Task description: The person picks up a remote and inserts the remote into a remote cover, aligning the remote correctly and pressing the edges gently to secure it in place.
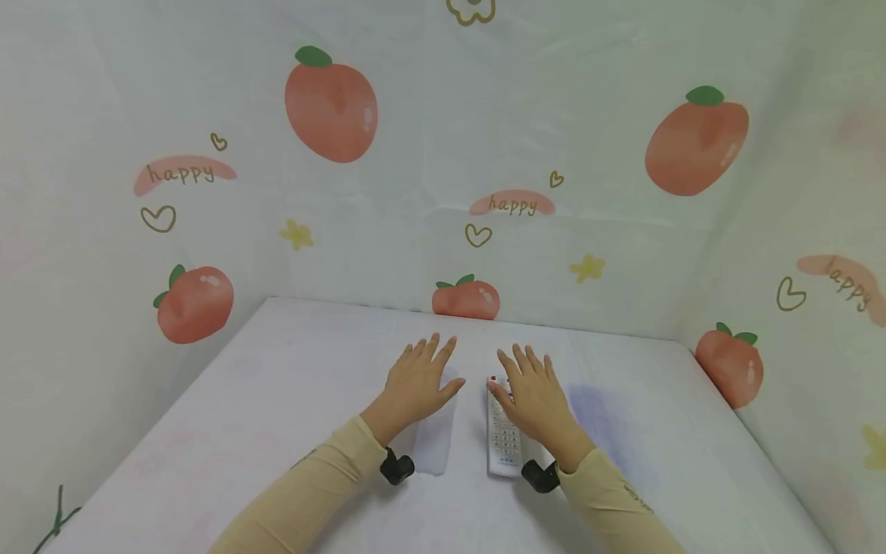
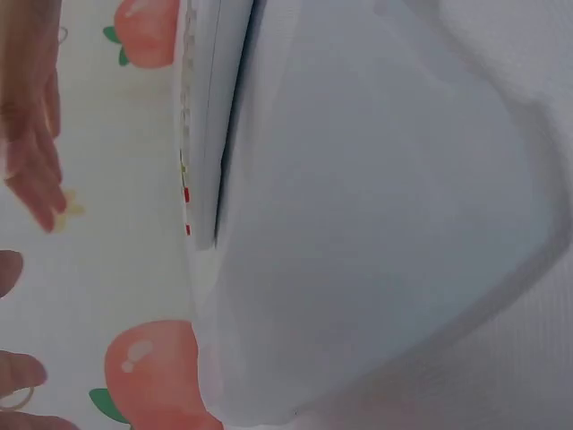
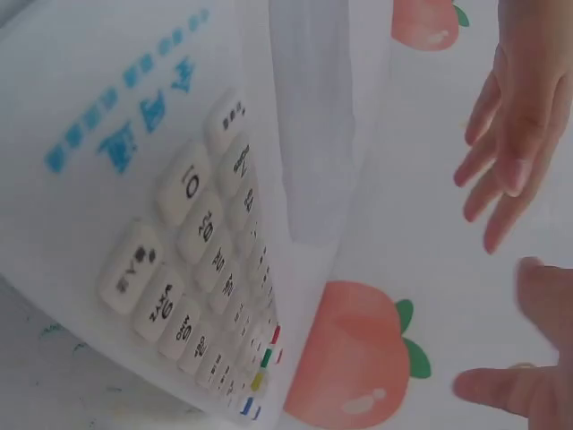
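Observation:
A white remote control [image 1: 504,450] with rows of buttons lies lengthwise on the table. To its left is a flat, translucent whitish sleeve or sheet [image 1: 434,446]; its exact kind is unclear. My left hand [image 1: 415,385] hovers over the sleeve, fingers spread and holding nothing. Above the remote's right side, my right hand [image 1: 538,396] is spread out too, covering part of the buttons. Close up in the right wrist view, the remote [image 3: 188,215] shows its number keys and blue lettering. The left wrist view has the sleeve [image 2: 385,179] filling most of the table.
White cloth with printed fruit covers the walls around the table [image 1: 277,362]. A bluish-purple patch [image 1: 595,415] marks the tabletop right of my right hand. Black wrist cameras [image 1: 398,467] hang beneath both wrists. A dark green strand [image 1: 58,515] shows at lower left.

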The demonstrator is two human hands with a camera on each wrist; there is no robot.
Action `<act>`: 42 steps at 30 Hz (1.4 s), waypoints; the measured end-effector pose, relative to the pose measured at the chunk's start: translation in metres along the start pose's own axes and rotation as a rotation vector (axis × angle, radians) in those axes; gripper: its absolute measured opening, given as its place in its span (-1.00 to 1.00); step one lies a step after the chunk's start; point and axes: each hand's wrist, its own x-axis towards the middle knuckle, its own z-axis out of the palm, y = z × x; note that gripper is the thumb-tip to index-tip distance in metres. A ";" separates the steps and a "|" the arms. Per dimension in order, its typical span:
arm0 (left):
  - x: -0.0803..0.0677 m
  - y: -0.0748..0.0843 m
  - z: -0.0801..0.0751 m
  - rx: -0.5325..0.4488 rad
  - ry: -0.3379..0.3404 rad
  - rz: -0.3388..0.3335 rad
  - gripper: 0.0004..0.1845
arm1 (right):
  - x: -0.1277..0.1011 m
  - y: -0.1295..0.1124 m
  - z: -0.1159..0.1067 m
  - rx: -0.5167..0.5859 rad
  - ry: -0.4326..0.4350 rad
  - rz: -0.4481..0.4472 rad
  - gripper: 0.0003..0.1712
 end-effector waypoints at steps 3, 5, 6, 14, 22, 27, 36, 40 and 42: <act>-0.001 -0.001 -0.001 -0.030 -0.010 0.001 -0.34 | -0.001 -0.001 -0.001 -0.010 -0.023 -0.009 -0.34; -0.001 -0.001 -0.002 -0.049 -0.021 -0.003 -0.41 | -0.002 -0.002 -0.001 -0.013 -0.025 -0.011 -0.41; -0.001 -0.001 -0.002 -0.064 -0.030 -0.009 -0.44 | -0.002 -0.002 -0.001 -0.012 -0.024 -0.011 -0.46; -0.002 0.001 -0.009 -0.172 -0.075 -0.044 -0.62 | -0.001 -0.005 0.001 0.047 -0.090 0.105 -0.73; 0.000 0.004 -0.007 -0.360 -0.076 -0.045 -0.64 | -0.002 -0.002 0.001 0.140 -0.108 0.164 -0.70; 0.002 0.012 0.002 -0.650 -0.130 -0.062 -0.60 | -0.007 0.003 0.002 0.221 -0.127 0.209 -0.60; 0.007 0.034 0.021 -0.851 -0.262 -0.136 -0.56 | -0.018 0.021 0.010 0.524 -0.206 0.358 -0.49; 0.009 0.043 0.025 -0.933 -0.287 -0.203 -0.55 | -0.022 0.026 0.013 0.667 -0.219 0.406 -0.51; 0.011 0.047 0.027 -0.960 -0.297 -0.232 -0.54 | -0.024 0.028 0.016 0.719 -0.219 0.426 -0.52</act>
